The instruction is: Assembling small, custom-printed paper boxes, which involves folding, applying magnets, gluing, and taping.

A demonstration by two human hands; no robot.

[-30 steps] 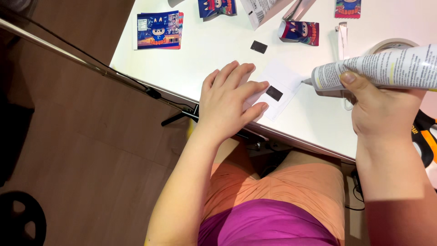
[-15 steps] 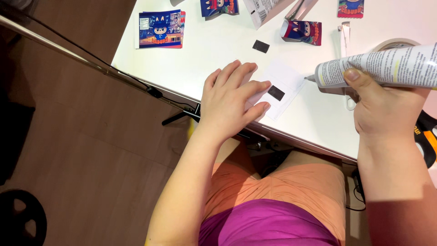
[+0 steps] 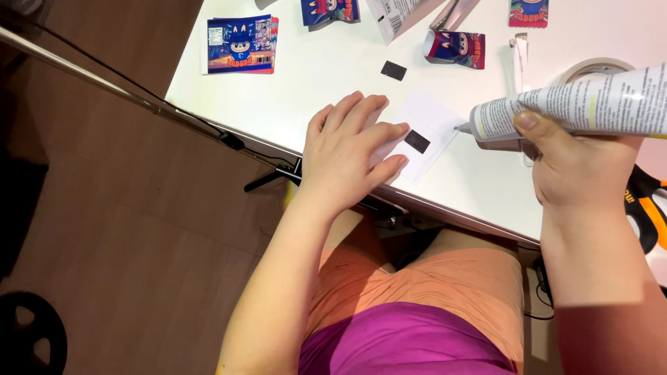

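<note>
Now left hand (image 3: 351, 156) fingers flat on white card (image 3: 424, 135); right hand (image 3: 577, 167) fingers clasp glue tube (image 3: 577, 107).

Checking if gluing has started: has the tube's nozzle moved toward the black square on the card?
No. The nozzle of the tube stays at the right edge of the white card, same gap from the black square.

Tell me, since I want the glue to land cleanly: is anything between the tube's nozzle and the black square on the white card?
Nothing visible. The glue tube in the right hand points its nozzle at the white card, with only bare card before the black square. The left hand presses the card's other side, fingertips beside the square.
</note>
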